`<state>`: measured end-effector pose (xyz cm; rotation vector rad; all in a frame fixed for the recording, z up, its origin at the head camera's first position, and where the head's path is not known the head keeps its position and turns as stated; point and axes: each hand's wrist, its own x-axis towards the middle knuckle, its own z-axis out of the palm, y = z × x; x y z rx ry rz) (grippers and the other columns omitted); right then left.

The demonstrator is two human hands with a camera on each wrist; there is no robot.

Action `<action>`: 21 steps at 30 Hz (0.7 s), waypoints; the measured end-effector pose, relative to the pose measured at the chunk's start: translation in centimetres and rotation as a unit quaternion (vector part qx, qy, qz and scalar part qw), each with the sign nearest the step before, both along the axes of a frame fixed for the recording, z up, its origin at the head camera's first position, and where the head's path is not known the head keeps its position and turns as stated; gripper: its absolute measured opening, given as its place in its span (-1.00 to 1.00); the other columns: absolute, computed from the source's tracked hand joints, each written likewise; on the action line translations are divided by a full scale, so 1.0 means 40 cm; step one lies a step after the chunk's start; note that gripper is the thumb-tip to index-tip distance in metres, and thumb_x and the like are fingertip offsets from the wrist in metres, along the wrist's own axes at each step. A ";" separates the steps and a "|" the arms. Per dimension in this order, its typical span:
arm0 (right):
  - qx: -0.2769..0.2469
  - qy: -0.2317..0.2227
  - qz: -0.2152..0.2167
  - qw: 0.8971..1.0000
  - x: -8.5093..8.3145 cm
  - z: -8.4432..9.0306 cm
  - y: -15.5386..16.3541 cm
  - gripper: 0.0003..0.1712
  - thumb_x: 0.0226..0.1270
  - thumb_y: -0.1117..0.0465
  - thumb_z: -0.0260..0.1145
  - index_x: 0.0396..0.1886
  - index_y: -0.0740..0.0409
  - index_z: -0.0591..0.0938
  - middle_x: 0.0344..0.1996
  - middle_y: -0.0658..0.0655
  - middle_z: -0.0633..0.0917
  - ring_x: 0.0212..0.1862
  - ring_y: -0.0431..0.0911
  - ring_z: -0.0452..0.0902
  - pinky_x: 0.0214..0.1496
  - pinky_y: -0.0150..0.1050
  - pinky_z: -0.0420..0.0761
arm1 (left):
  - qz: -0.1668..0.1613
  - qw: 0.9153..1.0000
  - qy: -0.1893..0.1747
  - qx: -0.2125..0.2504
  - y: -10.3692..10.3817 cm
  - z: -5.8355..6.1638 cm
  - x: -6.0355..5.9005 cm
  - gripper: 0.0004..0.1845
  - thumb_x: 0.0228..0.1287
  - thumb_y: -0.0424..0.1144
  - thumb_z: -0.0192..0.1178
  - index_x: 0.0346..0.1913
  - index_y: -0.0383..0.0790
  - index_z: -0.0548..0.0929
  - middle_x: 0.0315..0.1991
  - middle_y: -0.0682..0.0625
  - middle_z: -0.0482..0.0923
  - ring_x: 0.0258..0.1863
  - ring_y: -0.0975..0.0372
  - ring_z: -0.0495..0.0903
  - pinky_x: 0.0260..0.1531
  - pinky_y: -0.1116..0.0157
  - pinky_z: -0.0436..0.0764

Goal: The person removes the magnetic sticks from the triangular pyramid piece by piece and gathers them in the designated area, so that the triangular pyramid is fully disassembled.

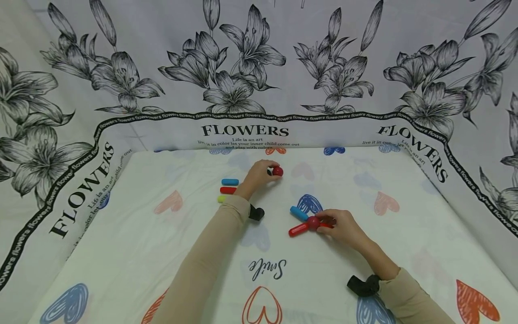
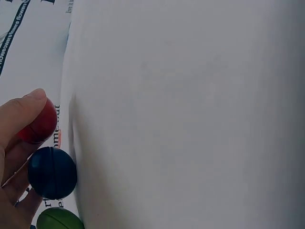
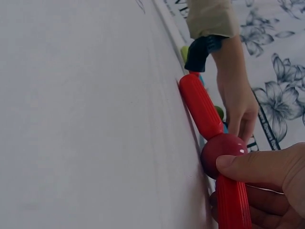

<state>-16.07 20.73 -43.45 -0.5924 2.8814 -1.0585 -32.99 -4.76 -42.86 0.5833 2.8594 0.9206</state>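
Note:
My left hand (image 1: 259, 177) pinches a red ball (image 2: 42, 123) between thumb and fingers. Close by, a dark blue ball (image 2: 52, 172) and a green ball (image 2: 59, 219) show in the left wrist view; in the head view the hand mostly hides them. With thumb and fingers, my right hand (image 1: 344, 227) grips a joined toy piece: a dark red ball (image 1: 313, 223) with a blue rod (image 1: 298, 213) and a red rod (image 1: 298, 230) sticking out leftward. A second red rod (image 3: 232, 202) runs from that ball under the right fingers.
Beside the left wrist lie a blue rod (image 1: 229, 182), a red rod (image 1: 228, 190) and a yellow-green rod (image 1: 221, 198), partly covered by the arm. Black wrist devices (image 1: 363, 285) sit at both sleeves. A flower-printed cloth (image 1: 251, 90) hangs behind the heart-patterned tabletop (image 1: 182, 234).

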 end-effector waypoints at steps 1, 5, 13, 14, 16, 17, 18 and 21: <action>0.000 -0.002 0.000 1.000 0.000 0.000 0.001 -0.61 0.06 0.36 0.45 -0.06 0.33 0.67 -0.20 0.26 0.76 -0.23 -0.01 0.66 -0.17 -0.20 0.74 | 0.002 1.000 -0.001 -0.006 0.002 -0.002 0.000 -0.49 0.16 -0.09 0.36 0.19 -0.11 0.58 0.18 -0.05 0.60 0.23 0.13 0.51 0.32 0.18 0.47; -0.001 -0.008 0.002 1.000 0.001 0.001 0.000 -0.61 0.07 0.36 0.45 -0.05 0.33 0.67 -0.20 0.26 0.76 -0.23 -0.02 0.66 -0.17 -0.18 0.74 | 0.012 1.000 -0.006 -0.025 0.009 -0.007 0.000 -0.48 0.15 -0.08 0.37 0.19 -0.07 0.58 0.18 -0.03 0.60 0.23 0.13 0.51 0.27 0.17 0.51; -0.002 -0.009 0.001 1.000 0.002 0.004 -0.005 -0.62 0.07 0.37 0.44 -0.06 0.34 0.67 -0.20 0.27 0.76 -0.22 -0.01 0.66 -0.16 -0.18 0.74 | 0.020 0.998 -0.012 -0.053 0.011 -0.010 0.001 -0.47 0.14 -0.06 0.37 0.20 -0.03 0.57 0.18 -0.02 0.59 0.21 0.14 0.52 0.23 0.18 0.54; -0.002 -0.009 0.002 1.000 0.002 0.004 -0.005 -0.62 0.07 0.37 0.44 -0.06 0.34 0.67 -0.20 0.27 0.76 -0.22 -0.01 0.66 -0.16 -0.18 0.74 | 0.020 0.998 -0.015 -0.054 0.011 -0.009 0.001 -0.47 0.14 -0.06 0.37 0.20 -0.03 0.57 0.17 -0.02 0.58 0.20 0.14 0.51 0.23 0.18 0.54; -0.001 -0.008 0.001 1.000 0.002 0.004 -0.005 -0.62 0.07 0.37 0.44 -0.06 0.34 0.67 -0.19 0.27 0.76 -0.22 -0.01 0.66 -0.16 -0.17 0.74 | 0.018 0.998 -0.020 -0.054 0.012 -0.007 0.001 -0.47 0.15 -0.07 0.37 0.21 -0.03 0.56 0.17 -0.02 0.58 0.20 0.14 0.51 0.24 0.19 0.54; -0.001 -0.007 0.002 1.000 0.001 0.004 -0.004 -0.62 0.07 0.37 0.44 -0.06 0.34 0.67 -0.20 0.27 0.76 -0.23 -0.01 0.66 -0.16 -0.18 0.74 | 0.017 0.998 -0.022 -0.053 0.013 -0.005 0.002 -0.46 0.16 -0.07 0.36 0.22 -0.03 0.55 0.18 -0.02 0.57 0.20 0.14 0.51 0.24 0.18 0.53; 0.000 -0.006 0.002 1.000 0.001 0.004 -0.004 -0.62 0.07 0.37 0.44 -0.06 0.34 0.67 -0.20 0.27 0.76 -0.23 -0.01 0.66 -0.16 -0.18 0.74 | 0.016 0.998 -0.022 -0.051 0.013 -0.004 0.002 -0.46 0.16 -0.07 0.36 0.22 -0.03 0.55 0.18 -0.02 0.57 0.21 0.14 0.51 0.25 0.18 0.53; 0.005 -0.001 0.002 1.000 0.001 0.003 -0.001 -0.62 0.07 0.36 0.44 -0.06 0.33 0.67 -0.21 0.25 0.76 -0.24 -0.02 0.66 -0.18 -0.25 0.73 | 0.016 0.999 -0.021 -0.033 0.013 0.002 0.005 -0.45 0.15 -0.06 0.36 0.23 -0.04 0.54 0.22 -0.01 0.55 0.26 0.13 0.47 0.30 0.16 0.48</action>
